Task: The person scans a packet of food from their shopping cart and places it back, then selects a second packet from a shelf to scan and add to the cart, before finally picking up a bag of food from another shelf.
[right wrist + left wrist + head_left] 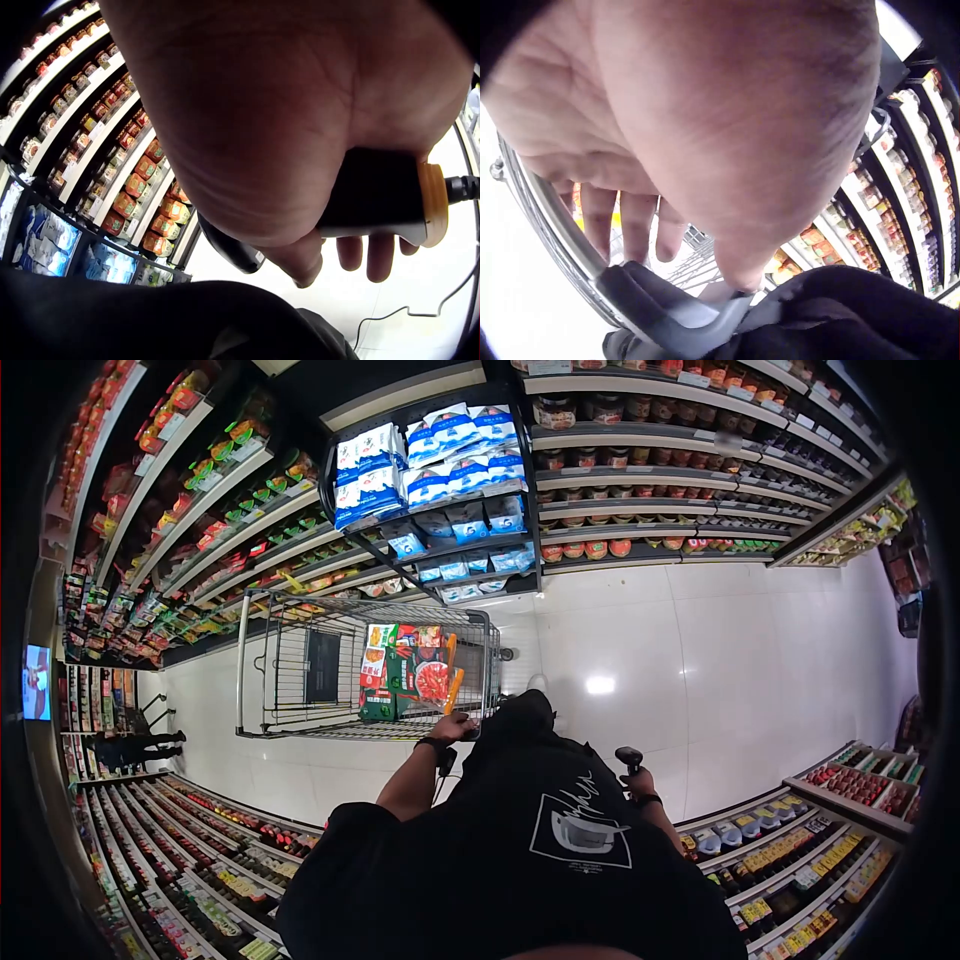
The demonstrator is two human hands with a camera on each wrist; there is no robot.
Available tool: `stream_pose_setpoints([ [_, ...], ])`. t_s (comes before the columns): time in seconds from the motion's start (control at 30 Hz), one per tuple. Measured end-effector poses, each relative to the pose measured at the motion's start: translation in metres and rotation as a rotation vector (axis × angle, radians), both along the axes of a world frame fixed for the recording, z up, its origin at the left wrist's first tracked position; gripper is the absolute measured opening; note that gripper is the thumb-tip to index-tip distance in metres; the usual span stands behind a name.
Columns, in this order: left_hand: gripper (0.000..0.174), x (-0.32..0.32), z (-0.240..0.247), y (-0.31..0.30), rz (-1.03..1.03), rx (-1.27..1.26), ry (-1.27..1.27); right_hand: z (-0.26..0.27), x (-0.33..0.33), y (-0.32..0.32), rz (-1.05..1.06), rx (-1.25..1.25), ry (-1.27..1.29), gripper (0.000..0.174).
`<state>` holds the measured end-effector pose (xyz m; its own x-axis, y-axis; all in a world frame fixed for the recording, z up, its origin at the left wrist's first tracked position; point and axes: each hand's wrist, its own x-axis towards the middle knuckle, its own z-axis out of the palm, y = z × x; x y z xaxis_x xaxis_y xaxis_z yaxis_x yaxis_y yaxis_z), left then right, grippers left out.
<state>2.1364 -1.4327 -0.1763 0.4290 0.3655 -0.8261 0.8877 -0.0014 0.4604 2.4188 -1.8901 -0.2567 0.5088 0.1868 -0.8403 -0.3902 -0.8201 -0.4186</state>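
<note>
- From where I stand, the left hand (455, 727) looks loose, fingers fairly straight and thumb tip against the grey handle (697, 341) of the cart (243, 670); an uneven push could swing that corner wide
- The cart seems near the rack of blue-and-white bags (450, 450), so a small veer might clip it
- The right hand (360, 251) has its fingers curled round a black handheld device (375, 195), held out beside the body; a careless turn could knock it on a shelf
- A thin cable (411, 313) shows below the device, and slack like that could catch on a shoe or wheel
- Red and green packs (405, 670) sit toward the handle end inside the cart; a sudden stop might tip them
- Dark cloth (840, 322) covers part of the handle, so I can't see the whole contact
- The cable's far end is out of sight, the cart's wheels are mostly hidden, and the packs' small print is unreadable
</note>
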Motion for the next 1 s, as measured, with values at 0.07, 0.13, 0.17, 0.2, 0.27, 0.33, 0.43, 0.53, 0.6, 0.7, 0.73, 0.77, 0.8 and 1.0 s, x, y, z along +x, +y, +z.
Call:
stream_pose_setpoints([
  [0.07,0.065,-0.009,-0.016,-0.003,0.086,0.142,-0.080,0.002,0.003,0.000,0.027,-0.015,0.002,0.038],
  [0.13,0.058,-0.003,-0.016,0.002,0.192,0.088,-0.152,0.021,0.011,0.010,0.136,-0.120,0.053,0.040],
  [0.17,0.053,0.003,-0.004,0.002,0.173,0.118,-0.111,0.045,0.016,0.023,0.186,-0.153,0.058,0.040],
  [0.2,0.052,-0.002,-0.016,0.004,0.167,0.155,-0.148,0.048,0.018,0.025,0.201,-0.121,0.000,0.040],
  [0.27,0.053,-0.012,-0.043,0.010,0.112,0.161,-0.125,0.056,0.027,0.034,0.236,-0.123,-0.043,0.040],
  [0.33,0.051,-0.015,-0.058,0.014,0.022,0.204,-0.110,0.065,0.038,0.045,0.267,-0.133,-0.078,0.040],
  [0.43,0.048,-0.011,-0.082,0.019,0.010,0.180,-0.015,0.090,0.059,0.065,0.280,-0.145,-0.068,0.039],
  [0.53,0.049,-0.010,-0.117,0.023,0.067,0.168,-0.004,0.099,0.083,0.081,0.292,-0.118,-0.105,0.042],
  [0.6,0.048,-0.006,-0.139,0.028,-0.150,0.269,-0.205,0.108,0.097,0.096,0.331,-0.166,-0.139,0.044],
  [0.7,0.032,0.012,-0.144,0.033,-0.202,0.342,-0.207,0.106,0.117,0.114,0.318,-0.184,-0.151,0.044],
  [0.73,0.034,0.017,-0.145,0.036,0.000,0.253,-0.186,0.103,0.124,0.118,0.334,-0.178,-0.157,0.043],
  [0.77,0.039,0.028,-0.127,0.041,0.069,0.279,-0.090,0.101,0.129,0.123,0.349,-0.173,-0.162,0.043],
  [0.8,0.039,0.035,-0.124,0.047,0.074,0.274,-0.086,0.102,0.134,0.129,0.355,-0.178,-0.159,0.043],
  [1.0,0.044,0.060,-0.055,0.081,0.216,0.332,-0.109,0.062,0.177,0.151,0.245,-0.030,-0.117,0.042],
])
